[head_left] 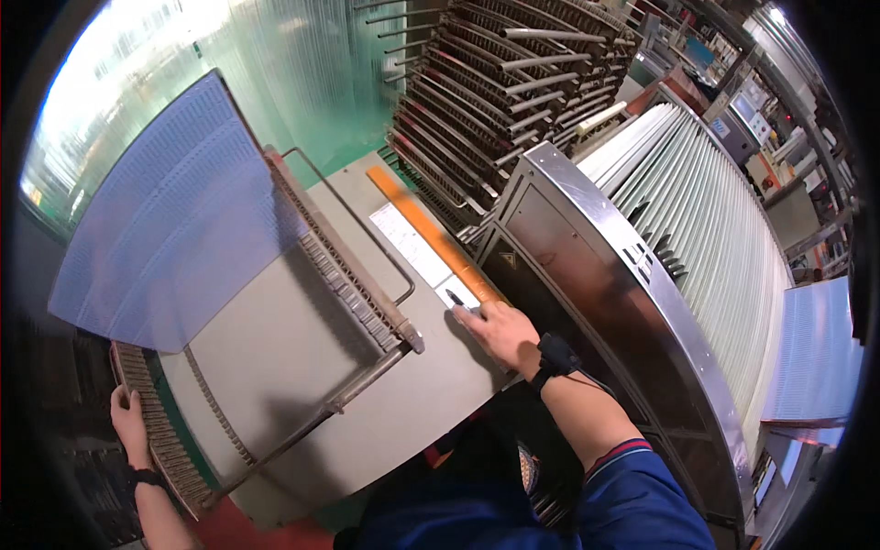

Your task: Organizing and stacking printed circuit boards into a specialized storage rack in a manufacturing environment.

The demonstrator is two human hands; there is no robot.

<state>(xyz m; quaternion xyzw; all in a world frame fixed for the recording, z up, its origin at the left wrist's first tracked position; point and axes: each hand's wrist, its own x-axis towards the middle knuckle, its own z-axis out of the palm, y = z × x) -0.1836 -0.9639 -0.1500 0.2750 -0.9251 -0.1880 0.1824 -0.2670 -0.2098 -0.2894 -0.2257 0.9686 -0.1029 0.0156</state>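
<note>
Beside the left hand [131, 422]: the slotted metal rack [353, 302] rests to its right; the fingers curl at the outer edge of the left rail, though I cannot tell whether they grip it.
Blue sheet [183, 220]: translucent, stands tilted in the rack.
Right hand [504, 332]: pinches a dark pen [455, 298] at the lower end of a white paper [410, 246], right of the rack.
Tabletop [394, 422]: pale grey, under rack and paper.
Orange strip [431, 231]: along the paper's right edge.
Stacked racks [495, 101]: beyond the tabletop.
Metal cabinet [577, 275]: at right.
</note>
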